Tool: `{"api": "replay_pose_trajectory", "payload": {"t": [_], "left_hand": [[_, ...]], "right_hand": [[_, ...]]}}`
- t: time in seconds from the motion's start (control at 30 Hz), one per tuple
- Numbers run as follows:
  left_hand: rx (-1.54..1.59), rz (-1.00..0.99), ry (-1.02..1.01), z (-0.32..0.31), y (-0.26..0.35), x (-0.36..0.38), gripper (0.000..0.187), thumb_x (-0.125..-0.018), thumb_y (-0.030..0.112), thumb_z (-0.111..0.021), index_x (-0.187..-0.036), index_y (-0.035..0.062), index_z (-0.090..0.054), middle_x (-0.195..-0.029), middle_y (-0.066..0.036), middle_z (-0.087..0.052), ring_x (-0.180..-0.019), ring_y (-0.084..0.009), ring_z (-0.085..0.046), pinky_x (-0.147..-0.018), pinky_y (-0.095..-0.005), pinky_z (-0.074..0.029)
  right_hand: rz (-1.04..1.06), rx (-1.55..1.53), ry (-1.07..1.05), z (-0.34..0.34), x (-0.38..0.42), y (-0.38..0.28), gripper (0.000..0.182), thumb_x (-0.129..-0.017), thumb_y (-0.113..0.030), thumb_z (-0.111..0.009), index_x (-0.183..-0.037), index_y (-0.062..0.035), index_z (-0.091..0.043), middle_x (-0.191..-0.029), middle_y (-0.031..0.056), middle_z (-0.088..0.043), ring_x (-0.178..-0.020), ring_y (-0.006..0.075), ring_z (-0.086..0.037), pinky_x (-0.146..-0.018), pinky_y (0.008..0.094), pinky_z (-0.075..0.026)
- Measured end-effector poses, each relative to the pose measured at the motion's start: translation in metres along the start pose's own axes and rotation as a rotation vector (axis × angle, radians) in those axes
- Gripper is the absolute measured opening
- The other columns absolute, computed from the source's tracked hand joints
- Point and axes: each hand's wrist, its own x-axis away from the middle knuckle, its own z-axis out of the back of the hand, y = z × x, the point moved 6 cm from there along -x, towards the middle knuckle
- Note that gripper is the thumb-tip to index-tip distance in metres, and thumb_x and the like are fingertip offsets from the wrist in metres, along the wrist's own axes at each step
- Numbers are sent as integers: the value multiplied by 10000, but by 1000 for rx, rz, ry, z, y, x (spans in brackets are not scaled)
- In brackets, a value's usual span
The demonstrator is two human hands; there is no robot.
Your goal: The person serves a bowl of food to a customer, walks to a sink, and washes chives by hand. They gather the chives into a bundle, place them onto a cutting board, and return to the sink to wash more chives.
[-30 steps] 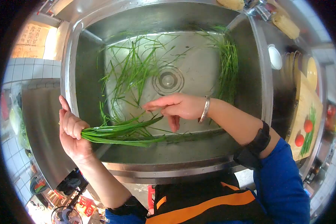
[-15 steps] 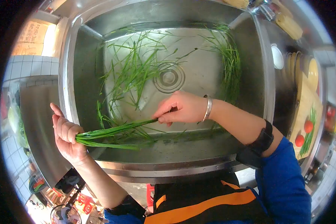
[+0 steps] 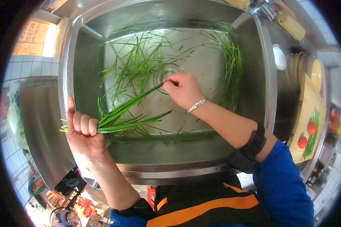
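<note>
My left hand [image 3: 84,132] is closed around a bunch of long green chives [image 3: 129,103], index finger stretched out, over the sink's left side. Pale stalk ends stick out past the palm. My right hand [image 3: 182,90], wearing a silver bangle, pinches the dark tips of some of the chives near the drain. Other leaves of the bunch hang loose to the right, below the pinched ones. Loose chives [image 3: 140,60] float in the water on the left of the metal sink [image 3: 159,154], and a second clump [image 3: 232,64] lies along its right wall.
To the right stands a cutting board [image 3: 294,140] with two tomatoes [image 3: 302,142] and some green stalks [image 3: 312,142]. Behind it are a white bowl [image 3: 279,57] and several stacked plates. A metal counter [image 3: 41,125] adjoins the sink's left rim.
My right hand has moved up and toward the drain, drawing part of the bunch out diagonally. My left hand has shifted right, and the stalk ends now show beyond it.
</note>
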Motion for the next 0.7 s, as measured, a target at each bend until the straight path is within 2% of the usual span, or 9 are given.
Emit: {"api": "replay_pose_trajectory", "payload": {"t": [0.17,0.23,0.37,0.43,0.47,0.53,0.57,0.63,0.7], "left_hand": [[-40,-20,23,-5,-10,0,344,-888,151,-209,-1101,-51,-390,-487,42,-184,-369,-66,-142,-341,-208,-155],[-111,-140,91,-7,-5,-1,330,-886,138,-218,-1086,-52,-398,-489,44,-182,-373,-61,-142,-337,-208,-140],[-117,-169,-46,-13,31,0,341,-897,176,-209,-1092,-37,-391,-499,37,-180,-387,-64,-135,-337,-211,-153],[-126,-105,25,-12,26,0,340,-898,180,-210,-1090,-32,-395,-499,38,-177,-388,-62,-134,-338,-206,-159],[-121,-99,16,-15,24,0,340,-898,180,-210,-1090,-32,-395,-499,38,-177,-388,-62,-134,-338,-206,-159],[-92,-47,-28,-21,16,0,331,-899,186,-226,-1089,-20,-400,-494,40,-185,-386,-56,-141,-334,-197,-160],[-90,-43,-27,-25,10,0,331,-899,186,-226,-1089,-20,-400,-494,40,-185,-386,-56,-141,-334,-197,-160],[-277,-62,135,-37,-11,3,318,-898,190,-241,-1081,-9,-409,-488,43,-199,-385,-51,-163,-333,-193,-171],[-335,-54,165,-50,-37,6,299,-894,198,-273,-1069,3,-416,-487,46,-217,-391,-47,-190,-340,-193,-184]], "right_hand": [[-36,-67,63,14,-10,5,174,-656,-196,-524,-646,-36,-590,-558,129,-540,-500,266,-505,-485,325,-407],[-390,-320,96,27,-11,15,164,-674,-180,-511,-681,-49,-610,-603,111,-569,-498,244,-521,-510,320,-432],[-310,-434,221,67,-23,49,161,-702,-149,-498,-745,-49,-616,-706,87,-597,-574,220,-563,-549,327,-454],[250,784,22,63,-22,40,117,-688,-119,-532,-739,-34,-595,-714,90,-574,-694,223,-560,-580,331,-465],[248,789,33,68,-20,42,117,-688,-119,-532,-739,-34,-595,-714,90,-574,-694,223,-560,-580,331,-465],[170,1350,-330,55,-6,46,147,-684,-127,-523,-779,-39,-593,-833,126,-560,-781,291,-539,-661,375,-445],[166,1352,-331,59,-4,35,147,-684,-127,-523,-779,-39,-593,-833,126,-560,-781,291,-539,-661,375,-445],[-96,1176,-428,69,-1,-15,179,-696,-126,-516,-842,-39,-576,-952,135,-529,-856,289,-518,-689,366,-444],[-195,1175,-484,79,13,-70,220,-706,-126,-503,-906,-49,-553,-1019,127,-495,-909,283,-493,-701,357,-444]]}}
